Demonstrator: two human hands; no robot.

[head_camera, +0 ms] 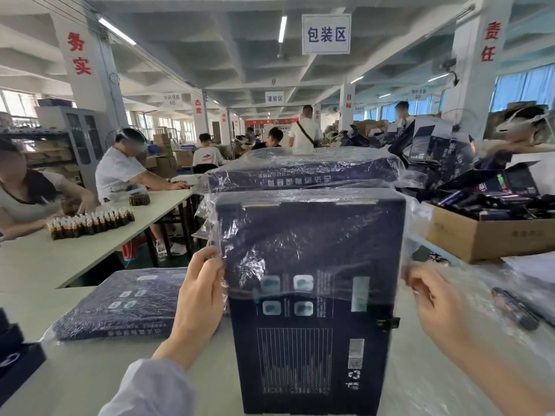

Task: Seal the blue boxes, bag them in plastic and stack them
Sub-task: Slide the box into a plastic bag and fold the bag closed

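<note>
Blue box (312, 340) stands upright on the near table (90, 370), centre of view, printed face toward the camera. Clear plastic bag (300, 235) drawn over its top; open edge sits about halfway down the box, lower half bare.

Left hand (201, 292): fingers curled, thumb and fingertips pinching the bag's film at the box's left edge. Pale sleeve on that forearm.

Right hand (432, 295): somewhat blurred, fingers curled, pinching the loose film just off the box's right edge.

Just behind, farther off: another bagged box (300, 172), its top above the held one, crinkled film all round it.

Left of the held box: flat bagged box (120, 304) lying on the table, near the left hand, not touching it.

Right, farther back: open cardboard carton (492, 238) filled with dark packets.

Far left: second table (60, 259) with rows of small brown bottles (90, 223); seated people working there
</note>
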